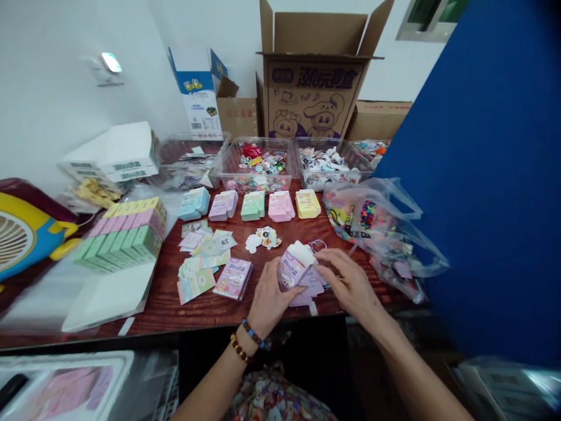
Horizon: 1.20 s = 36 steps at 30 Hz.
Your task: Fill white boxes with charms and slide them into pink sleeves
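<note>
Both hands are busy right at the bottom middle of the shot: the left hand (268,299) and right hand (348,282) are pinching a small lilac box (291,266) between them, just above the table (197,310). The fingers (328,262) on both sides are curled around it, so it's firmly held, not just touched. Its white top flap is sticking up, and there's a flat lilac card (312,287) right under it, with some thin string (316,244) just behind.

Just left of the hands are a pile of die-cut stickers (263,238), a boxed pack (232,278), and a loose spread of printed cards (204,254). Above those, five pastel stacks of boxes run across the table in blue (196,203), lilac (223,204), green (253,206), pink (281,206) and yellow (307,203). A bigger block of flat boxes (120,234) sits on the left, on a white sheet (109,298).

Clear tubs of small goodies (258,166) line the back, with a printed carton (313,96) behind them (cute cartoon heads on it) and a stuffed plastic bag (377,228) on the right. The left wrist has bead bracelets (246,342) on it.
</note>
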Each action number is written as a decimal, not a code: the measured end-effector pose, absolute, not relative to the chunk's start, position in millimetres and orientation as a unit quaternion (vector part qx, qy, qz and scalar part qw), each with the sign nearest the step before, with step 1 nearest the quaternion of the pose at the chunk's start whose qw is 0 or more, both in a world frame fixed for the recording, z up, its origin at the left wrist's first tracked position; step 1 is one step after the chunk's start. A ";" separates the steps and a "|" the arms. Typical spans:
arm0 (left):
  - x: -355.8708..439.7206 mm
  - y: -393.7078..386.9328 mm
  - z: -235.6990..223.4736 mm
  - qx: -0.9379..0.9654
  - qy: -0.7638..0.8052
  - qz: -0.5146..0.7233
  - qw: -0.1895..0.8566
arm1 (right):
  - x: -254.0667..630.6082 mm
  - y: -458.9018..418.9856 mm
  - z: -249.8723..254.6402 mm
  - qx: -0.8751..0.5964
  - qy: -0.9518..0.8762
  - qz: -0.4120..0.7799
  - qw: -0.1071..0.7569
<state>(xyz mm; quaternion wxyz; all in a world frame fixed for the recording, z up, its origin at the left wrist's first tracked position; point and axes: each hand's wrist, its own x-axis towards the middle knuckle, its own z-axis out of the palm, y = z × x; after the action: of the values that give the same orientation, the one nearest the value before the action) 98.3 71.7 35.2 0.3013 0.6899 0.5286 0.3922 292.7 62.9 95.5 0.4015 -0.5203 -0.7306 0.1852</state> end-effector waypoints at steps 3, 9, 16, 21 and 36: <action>105.1 66.6 40.1 0.647 0.544 0.400 0.355 | 280.1 50.9 78.0 -0.521 -0.717 0.165 0.432; 113.1 60.4 39.8 0.651 0.551 0.428 0.298 | 260.6 45.0 56.3 -0.495 -0.743 0.127 0.432; 99.4 58.1 36.0 0.670 0.492 0.434 0.347 | 256.5 50.4 59.2 -0.494 -0.715 0.219 0.443; 81.3 57.4 50.4 0.675 0.409 0.421 0.448 | 273.2 51.6 62.8 -0.498 -0.683 0.349 0.404; 61.5 51.8 65.2 0.603 0.330 0.361 0.630 | 284.7 49.6 63.4 -0.439 -0.669 0.466 0.376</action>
<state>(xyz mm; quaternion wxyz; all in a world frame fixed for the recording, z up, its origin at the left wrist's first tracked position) 61.5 51.8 65.2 0.6303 0.6033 0.3299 0.3606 284.7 49.6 63.4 0.3764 -0.4390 -0.6695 0.4663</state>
